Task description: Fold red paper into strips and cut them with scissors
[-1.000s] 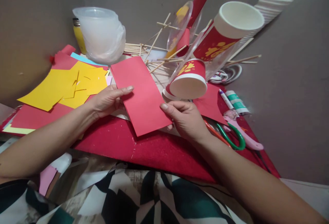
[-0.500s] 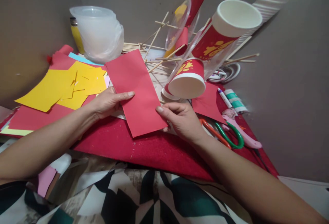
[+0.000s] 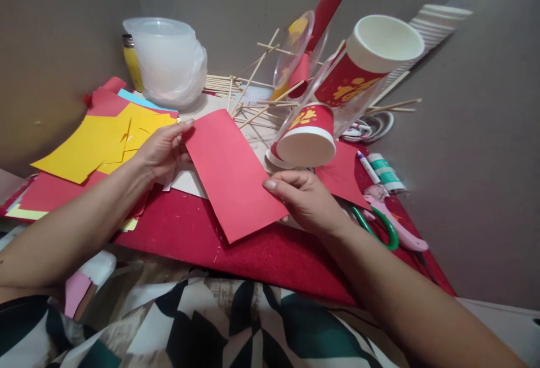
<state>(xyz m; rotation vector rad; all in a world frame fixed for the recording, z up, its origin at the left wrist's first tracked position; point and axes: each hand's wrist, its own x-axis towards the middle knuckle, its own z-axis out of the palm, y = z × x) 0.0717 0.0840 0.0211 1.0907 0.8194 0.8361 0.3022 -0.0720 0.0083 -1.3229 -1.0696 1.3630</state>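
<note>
A rectangular sheet of red paper (image 3: 236, 176) is held up between my two hands, tilted above the front of the table. My left hand (image 3: 166, 148) pinches its upper left corner, thumb on top and fingers partly hidden behind. At the lower right edge my right hand (image 3: 301, 196) grips the sheet, thumb on the face and fingers underneath. Just beyond the right hand stand red and white paper cups (image 3: 306, 143) joined with clear plastic. Yellow paper pieces (image 3: 88, 143) lie beside my left hand.
Wooden sticks (image 3: 257, 86) stand and lie at the back. A white plastic tub (image 3: 164, 58) sits back left. Green-handled scissors (image 3: 390, 227), a pink glue gun (image 3: 405, 230), a marker (image 3: 367, 166) and a tape roll (image 3: 386, 172) lie on the right. Stacked cups (image 3: 439, 25) lean near the wall.
My left hand has slid from the sheet's left side up to its upper left corner. The sheet has shifted slightly down and right, with my right hand still gripping it.
</note>
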